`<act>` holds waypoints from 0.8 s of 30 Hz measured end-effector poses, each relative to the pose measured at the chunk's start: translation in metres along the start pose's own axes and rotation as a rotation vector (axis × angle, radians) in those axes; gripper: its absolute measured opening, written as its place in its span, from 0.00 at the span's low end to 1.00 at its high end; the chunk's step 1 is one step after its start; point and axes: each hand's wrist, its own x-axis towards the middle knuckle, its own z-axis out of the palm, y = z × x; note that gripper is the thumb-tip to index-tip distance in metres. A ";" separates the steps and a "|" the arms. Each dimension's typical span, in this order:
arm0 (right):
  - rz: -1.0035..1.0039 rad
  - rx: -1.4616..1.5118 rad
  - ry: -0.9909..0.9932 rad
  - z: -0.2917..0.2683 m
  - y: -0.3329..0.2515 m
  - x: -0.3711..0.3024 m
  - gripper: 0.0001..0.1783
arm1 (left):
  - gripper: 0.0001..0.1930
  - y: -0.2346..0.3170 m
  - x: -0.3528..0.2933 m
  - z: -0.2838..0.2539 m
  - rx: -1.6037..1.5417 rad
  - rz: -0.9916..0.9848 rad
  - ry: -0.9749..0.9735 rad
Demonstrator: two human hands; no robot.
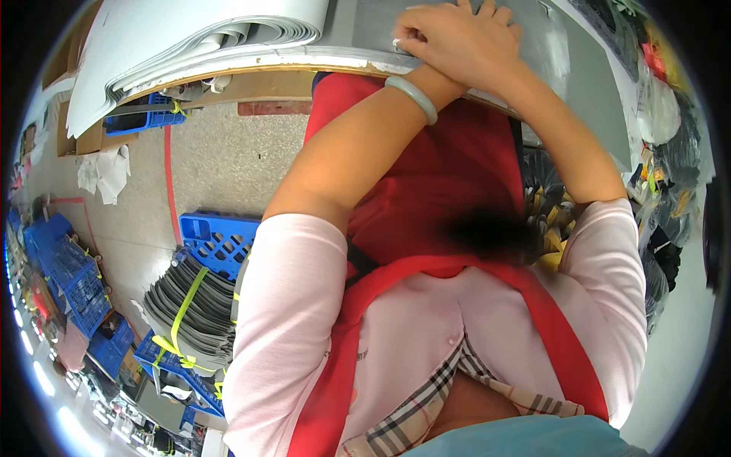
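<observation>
2 bare hands, crossed at the wrists above a grey tabletop (373,23), seen as by a bystander. The right hand (455,47) lies over the left and points leftward, its fingers loosely bent; whether they pinch anything, I cannot tell. The left hand (500,14) is mostly covered; its fingertips, 1 with a ring (510,23), emerge on the far side, so its grip cannot be told. A pale bangle (413,100) circles the left forearm near the wrist. Left of the hands, and well apart from them, a thick fold of white sheets (205,24) lies on the tabletop, overhanging its near edge at the left. The wearer has a red apron (434,171) over a pink top (293,282). Near left, a stack of dark grey pieces (209,301), bound with a yellow-green strap (186,308), stands beside a blue crate (217,238). On the right, clear plastic bags (656,114) lie heaped beyond the tabletop.
</observation>
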 end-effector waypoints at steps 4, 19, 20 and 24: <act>0.013 0.170 -0.114 -0.007 0.013 0.001 0.10 | 0.20 0.000 0.003 0.001 -0.097 -0.036 0.045; 0.741 1.098 0.200 0.053 0.290 -0.075 0.19 | 0.17 0.003 0.011 -0.003 -0.112 -0.101 -0.094; 0.774 1.139 0.228 0.055 0.293 -0.082 0.20 | 0.18 0.004 0.012 -0.005 -0.137 -0.103 -0.124; 0.762 1.278 0.039 0.036 0.295 -0.082 0.16 | 0.16 0.001 0.008 0.001 -0.107 -0.082 0.044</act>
